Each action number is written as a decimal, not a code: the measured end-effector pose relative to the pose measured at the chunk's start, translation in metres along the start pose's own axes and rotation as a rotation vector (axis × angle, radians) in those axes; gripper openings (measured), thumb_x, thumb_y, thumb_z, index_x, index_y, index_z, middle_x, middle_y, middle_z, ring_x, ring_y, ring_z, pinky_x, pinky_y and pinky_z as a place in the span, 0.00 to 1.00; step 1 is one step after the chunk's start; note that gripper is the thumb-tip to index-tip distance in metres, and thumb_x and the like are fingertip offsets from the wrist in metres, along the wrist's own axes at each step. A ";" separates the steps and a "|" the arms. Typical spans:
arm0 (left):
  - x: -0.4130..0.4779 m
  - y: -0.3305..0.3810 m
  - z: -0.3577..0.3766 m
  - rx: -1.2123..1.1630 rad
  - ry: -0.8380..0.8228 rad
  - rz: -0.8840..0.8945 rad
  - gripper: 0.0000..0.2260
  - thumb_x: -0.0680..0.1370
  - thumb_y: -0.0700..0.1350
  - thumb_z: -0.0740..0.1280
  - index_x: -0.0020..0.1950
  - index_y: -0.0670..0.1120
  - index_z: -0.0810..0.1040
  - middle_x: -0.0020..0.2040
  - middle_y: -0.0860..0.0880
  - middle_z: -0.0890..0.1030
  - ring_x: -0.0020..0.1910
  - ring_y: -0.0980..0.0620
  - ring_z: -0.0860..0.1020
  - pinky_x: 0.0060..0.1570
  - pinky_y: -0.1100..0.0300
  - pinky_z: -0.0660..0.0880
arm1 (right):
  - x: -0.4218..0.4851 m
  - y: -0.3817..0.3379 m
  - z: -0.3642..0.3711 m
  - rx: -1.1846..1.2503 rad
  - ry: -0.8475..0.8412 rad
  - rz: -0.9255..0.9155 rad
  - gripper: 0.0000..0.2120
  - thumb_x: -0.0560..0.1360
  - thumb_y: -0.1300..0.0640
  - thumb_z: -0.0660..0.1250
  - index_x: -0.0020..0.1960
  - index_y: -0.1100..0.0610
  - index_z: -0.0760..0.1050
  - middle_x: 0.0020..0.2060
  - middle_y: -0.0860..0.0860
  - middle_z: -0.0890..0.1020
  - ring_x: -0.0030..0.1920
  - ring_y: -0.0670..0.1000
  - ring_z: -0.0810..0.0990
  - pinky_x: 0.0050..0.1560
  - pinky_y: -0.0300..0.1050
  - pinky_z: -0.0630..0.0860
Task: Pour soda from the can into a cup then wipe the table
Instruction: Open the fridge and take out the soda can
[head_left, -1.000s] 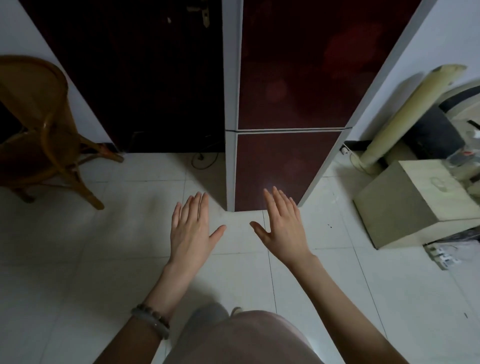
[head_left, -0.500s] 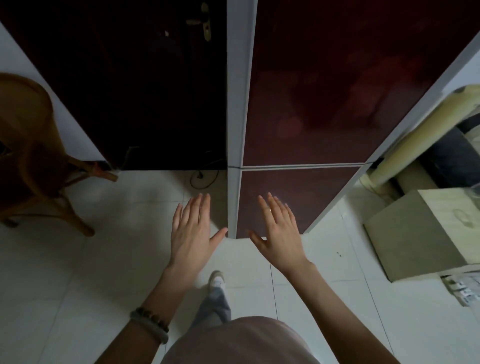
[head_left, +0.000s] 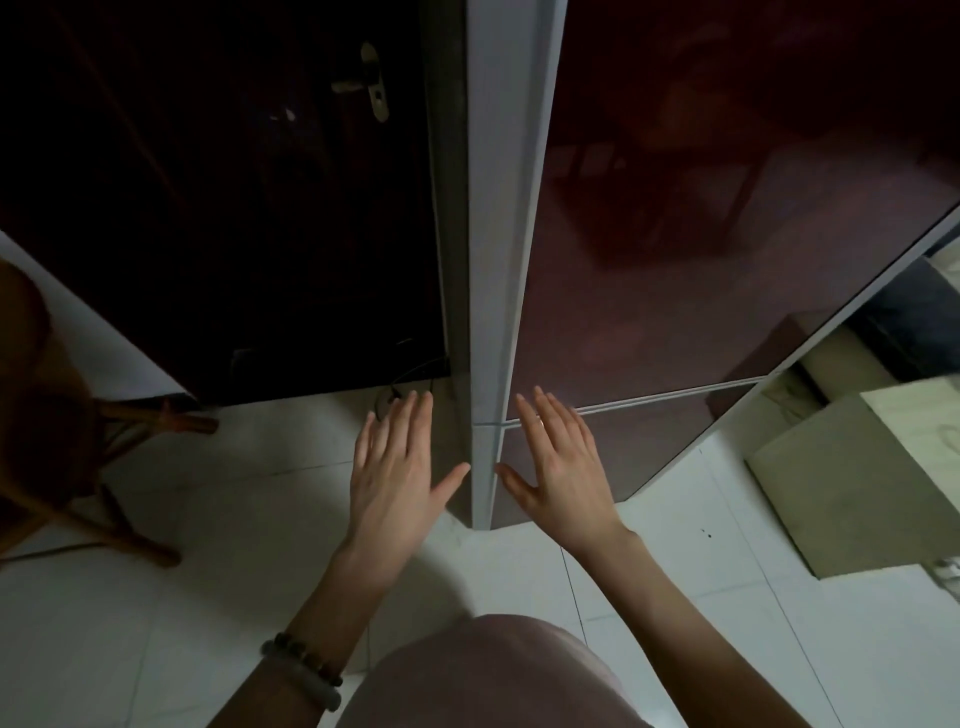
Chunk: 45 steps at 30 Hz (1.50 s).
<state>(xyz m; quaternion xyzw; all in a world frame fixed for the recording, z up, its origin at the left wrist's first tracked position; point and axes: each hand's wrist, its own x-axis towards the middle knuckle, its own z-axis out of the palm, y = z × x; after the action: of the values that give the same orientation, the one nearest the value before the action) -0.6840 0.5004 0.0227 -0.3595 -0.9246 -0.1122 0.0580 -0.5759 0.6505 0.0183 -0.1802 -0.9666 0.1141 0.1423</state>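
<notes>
We record both hands raised at frame centre, backs toward the camera, neither holding anything. The left hand (head_left: 397, 467) lies just to the 9 o'clock side of the pale corner edge (head_left: 493, 312) of a dark red appliance (head_left: 701, 234). Its fingers (head_left: 415, 421) are straight and close together, pointing to 12 o'clock, and the thumb is splayed toward 3 o'clock. The right hand (head_left: 561, 467) lies just to the 3 o'clock side of that edge, in front of the appliance's lower door (head_left: 654, 447). Its fingers (head_left: 553, 421) are straight and slightly fanned, and the thumb is splayed toward 9 o'clock. We cannot tell whether either hand touches the appliance. A beaded bracelet (head_left: 304, 670) sits on the left wrist at 7 o'clock. Where the can and the cup stand we cannot tell from this view. A seam (head_left: 675, 397) divides the appliance's upper door from the lower one. At 11 o'clock stands a dark door (head_left: 208, 208) with a lever handle (head_left: 371, 83). A wooden chair (head_left: 62, 441) occupies 9 o'clock. A pale box (head_left: 857, 478) rests on the white tiled floor (head_left: 208, 571) at 4 o'clock. A thin cord (head_left: 402, 382) lies on the floor just past the left fingertips. A pink garment (head_left: 493, 675) fills 6 o'clock.
</notes>
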 end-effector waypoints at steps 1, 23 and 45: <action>0.004 -0.001 0.000 -0.004 -0.010 0.004 0.36 0.73 0.61 0.67 0.73 0.40 0.64 0.71 0.42 0.69 0.70 0.43 0.68 0.71 0.48 0.58 | 0.004 0.001 0.002 -0.010 -0.014 0.009 0.34 0.73 0.46 0.68 0.73 0.60 0.62 0.71 0.59 0.66 0.72 0.59 0.64 0.72 0.54 0.55; 0.113 0.016 -0.085 -0.147 0.327 0.096 0.38 0.73 0.64 0.62 0.74 0.41 0.60 0.72 0.43 0.68 0.72 0.46 0.65 0.74 0.48 0.55 | 0.095 -0.003 -0.082 0.029 0.346 -0.217 0.34 0.74 0.51 0.69 0.73 0.62 0.60 0.73 0.60 0.61 0.74 0.58 0.58 0.73 0.55 0.59; 0.170 0.048 -0.168 -0.753 0.403 0.157 0.27 0.74 0.58 0.65 0.70 0.48 0.68 0.64 0.52 0.76 0.62 0.56 0.74 0.61 0.58 0.74 | 0.141 -0.007 -0.143 -0.110 0.548 -0.245 0.36 0.72 0.51 0.71 0.74 0.61 0.60 0.74 0.61 0.58 0.75 0.59 0.55 0.72 0.57 0.58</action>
<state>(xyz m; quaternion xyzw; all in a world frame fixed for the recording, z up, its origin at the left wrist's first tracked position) -0.7716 0.6038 0.2253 -0.3958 -0.7590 -0.5050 0.1105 -0.6593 0.7224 0.1869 -0.0936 -0.9115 -0.0092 0.4004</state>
